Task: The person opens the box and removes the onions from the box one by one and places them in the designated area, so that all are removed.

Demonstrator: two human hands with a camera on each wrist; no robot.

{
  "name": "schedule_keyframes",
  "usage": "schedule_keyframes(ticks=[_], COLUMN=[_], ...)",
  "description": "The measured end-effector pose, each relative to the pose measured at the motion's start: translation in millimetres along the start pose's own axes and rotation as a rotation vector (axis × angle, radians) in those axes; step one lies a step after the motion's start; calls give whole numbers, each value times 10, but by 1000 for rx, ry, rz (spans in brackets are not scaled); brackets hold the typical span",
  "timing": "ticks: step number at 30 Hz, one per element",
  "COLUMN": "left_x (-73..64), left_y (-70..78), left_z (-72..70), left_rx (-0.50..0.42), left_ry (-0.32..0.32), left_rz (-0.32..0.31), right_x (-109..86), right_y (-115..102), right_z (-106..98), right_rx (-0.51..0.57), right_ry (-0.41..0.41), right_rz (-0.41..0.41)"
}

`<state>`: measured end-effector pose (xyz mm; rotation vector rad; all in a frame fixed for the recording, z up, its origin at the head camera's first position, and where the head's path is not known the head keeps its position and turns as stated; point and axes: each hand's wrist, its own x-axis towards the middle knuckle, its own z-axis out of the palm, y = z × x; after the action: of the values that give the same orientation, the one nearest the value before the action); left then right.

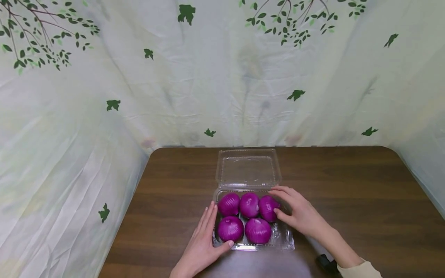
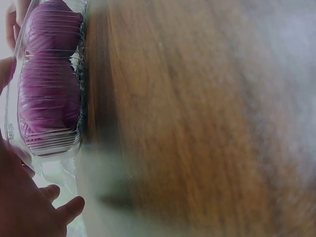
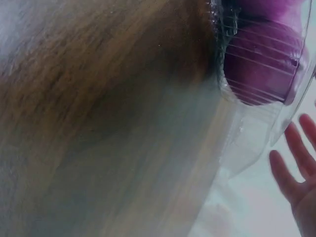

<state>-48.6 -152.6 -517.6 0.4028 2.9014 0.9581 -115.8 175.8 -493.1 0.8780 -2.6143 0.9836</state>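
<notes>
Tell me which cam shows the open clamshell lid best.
Head view. The clear lid lies flat open on the table behind the tray of five purple onions, seen whole. Both wrist views show only the tray's ribbed wall with onions behind it; the lid cannot be made out in either.

A dark wood table (image 1: 347, 185) with rounded far corners carries a clear plastic clamshell (image 1: 285, 241) near its front edge, its lid (image 1: 247, 170) lying open flat behind the tray.
</notes>
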Motion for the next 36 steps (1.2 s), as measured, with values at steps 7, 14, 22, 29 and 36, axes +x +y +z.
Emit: schedule_keyframes(ticks=[7,14,22,29,36], left_x=[-3,4,-1,-12,-1], left_y=[-2,-11,-11,-10,-12], left_z=[-2,8,13,16,14], left_rx=[-1,2,-2,-5,-13], left_ry=[-9,-16,-12,4,-1], left_rz=[-12,-20,-10,-3,0], right_x=[-5,3,3,-30,-78], right_y=[-65,-65,-69,-96,-132], right_z=[62,123,146,148,135], right_rx=[-88,-160,-139,-105,-38], right_ry=[-123,-172,-174,-103,-1], right_rz=[8,12,7,10,25])
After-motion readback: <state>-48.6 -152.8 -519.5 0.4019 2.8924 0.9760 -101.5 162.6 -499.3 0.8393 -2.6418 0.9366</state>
